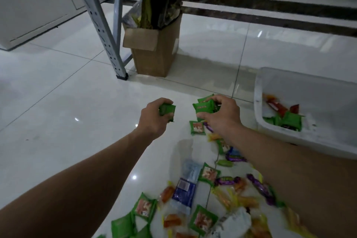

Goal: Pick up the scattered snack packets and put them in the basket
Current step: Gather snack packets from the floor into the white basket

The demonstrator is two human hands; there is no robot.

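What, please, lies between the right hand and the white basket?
In the head view, only bare floor tile separates the right hand from the white basket.

No writing is legible; the red print on the green packets (pixel 197 127) is too blurred.

Your picture is dim and a bit blue. Small bright spots shine off the floor (pixel 81 102). The edges look bent and fuzzy.

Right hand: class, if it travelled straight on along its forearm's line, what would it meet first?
Probably the cardboard box, after bare floor tiles; the right hand, gripping green packets, points that way, though depth is unclear.
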